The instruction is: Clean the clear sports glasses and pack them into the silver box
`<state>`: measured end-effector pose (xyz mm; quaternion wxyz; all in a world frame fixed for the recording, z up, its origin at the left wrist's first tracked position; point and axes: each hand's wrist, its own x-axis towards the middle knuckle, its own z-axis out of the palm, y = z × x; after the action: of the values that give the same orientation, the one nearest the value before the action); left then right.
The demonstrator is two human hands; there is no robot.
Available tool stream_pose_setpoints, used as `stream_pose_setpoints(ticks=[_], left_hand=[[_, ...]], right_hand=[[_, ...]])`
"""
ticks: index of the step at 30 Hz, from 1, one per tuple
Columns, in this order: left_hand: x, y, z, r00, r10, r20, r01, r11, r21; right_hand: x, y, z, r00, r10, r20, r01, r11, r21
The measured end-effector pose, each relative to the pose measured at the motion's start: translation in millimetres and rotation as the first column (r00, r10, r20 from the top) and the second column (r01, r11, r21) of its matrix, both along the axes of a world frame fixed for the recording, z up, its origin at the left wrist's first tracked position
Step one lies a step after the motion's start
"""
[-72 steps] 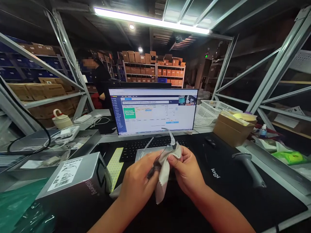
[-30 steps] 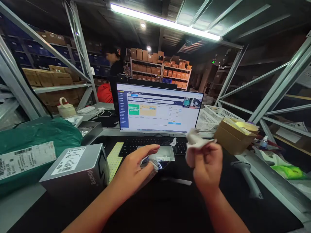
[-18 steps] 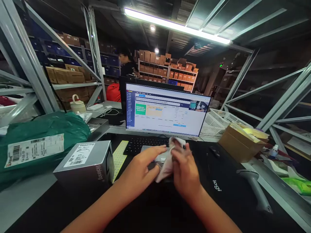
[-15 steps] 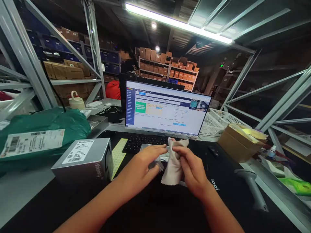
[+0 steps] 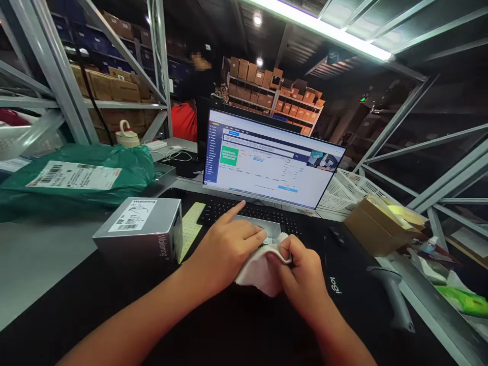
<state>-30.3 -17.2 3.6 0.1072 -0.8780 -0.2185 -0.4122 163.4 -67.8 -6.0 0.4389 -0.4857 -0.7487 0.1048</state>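
A white cleaning cloth with zigzag edges is bunched between my two hands above the black desk mat. My right hand is closed on the cloth's right side, thumb and fingers pinching its folds. On the left side, my left hand grips it with curled fingers while the index finger points out toward the keyboard; its thumb is hidden. Whether something lies inside the cloth I cannot tell. Just behind the hands sits an open grey box, partly covered by them, with clear plastic at its inside.
A grey product box and a green parcel stand on the left. Ahead are a keyboard and a monitor. To the right lie a mouse, a barcode scanner and a cardboard box. A person stands behind the monitor.
My left hand has come to the cloth and closed on it. The cloth has gone from hanging upright in my right hand to lying folded lower between both hands. The view has shifted.
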Motion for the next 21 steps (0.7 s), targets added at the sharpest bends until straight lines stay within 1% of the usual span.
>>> stream_pose_setpoints(ticks=[1,2,3,4,5,6,8,10,12,13,14,15,17,18,19,20,21], left_hand=[[1.9,-0.7,-1.1,1.0,-0.003,-0.013,0.003,1.0,0.028],[3.3,-1.1,-1.9,1.0,-0.004,-0.024,0.005,0.999,0.04],[3.8,-1.1,-2.2,0.999,-0.009,-0.033,0.01,0.999,0.039],[3.3,-0.7,-1.8,0.999,-0.019,-0.041,0.02,0.999,0.028],[1.8,0.0,-0.7,0.999,-0.03,-0.046,0.03,0.999,0.011],[-0.5,1.0,1.0,0.998,-0.042,-0.045,0.041,0.999,-0.012],[-6.0,2.9,5.3,0.998,-0.065,-0.014,0.064,0.996,-0.061],[-9.9,3.5,8.7,0.997,-0.082,0.015,0.083,0.991,-0.104],[-9.9,2.4,9.4,0.996,-0.085,0.012,0.086,0.989,-0.117],[-8.2,1.3,8.6,0.997,-0.075,0.0,0.075,0.991,-0.108],[-5.5,0.0,7.2,0.998,-0.06,-0.021,0.058,0.995,-0.087],[-2.4,-1.3,5.4,0.998,-0.046,-0.049,0.043,0.997,-0.059],[3.5,-3.3,1.9,0.994,-0.033,-0.104,0.033,0.999,-0.002],[5.4,-3.6,0.8,0.992,-0.041,-0.121,0.043,0.999,0.018],[6.1,-3.3,0.3,0.991,-0.055,-0.126,0.059,0.998,0.03],[5.3,-2.4,0.5,0.991,-0.07,-0.118,0.074,0.997,0.029],[3.2,-1.1,1.5,0.992,-0.081,-0.099,0.083,0.996,0.017]], right_hand=[[-4.5,-2.4,0.6,0.998,-0.054,0.008,0.054,0.998,0.045],[-7.0,-4.1,2.0,0.996,-0.091,0.017,0.089,0.994,0.061],[-6.8,-4.9,4.3,0.995,-0.091,0.031,0.09,0.995,0.039],[-3.7,-4.7,7.3,0.998,-0.046,0.051,0.047,0.999,-0.019],[2.4,-3.5,10.7,0.997,0.034,0.064,-0.028,0.995,-0.099],[10.9,-1.6,14.3,0.989,0.135,0.067,-0.12,0.975,-0.188],[31.7,3.5,21.1,0.946,0.323,0.042,-0.293,0.902,-0.317],[49.5,8.3,25.5,0.898,0.439,0.012,-0.404,0.838,-0.366],[55.4,10.6,26.0,0.878,0.478,-0.018,-0.449,0.81,-0.377],[52.7,10.5,24.5,0.885,0.465,-0.028,-0.441,0.815,-0.375],[46.3,9.4,22.0,0.901,0.432,-0.031,-0.412,0.832,-0.371],[37.3,7.8,18.6,0.925,0.38,-0.02,-0.361,0.861,-0.357],[16.7,3.8,11.0,0.974,0.226,0.028,-0.209,0.937,-0.278],[8.3,2.3,7.8,0.988,0.145,0.043,-0.132,0.966,-0.222],[2.9,1.5,5.6,0.995,0.091,0.048,-0.082,0.982,-0.173],[1.6,1.7,4.7,0.996,0.077,0.045,-0.069,0.986,-0.151],[4.5,2.8,5.3,0.993,0.113,0.045,-0.104,0.982,-0.16]])
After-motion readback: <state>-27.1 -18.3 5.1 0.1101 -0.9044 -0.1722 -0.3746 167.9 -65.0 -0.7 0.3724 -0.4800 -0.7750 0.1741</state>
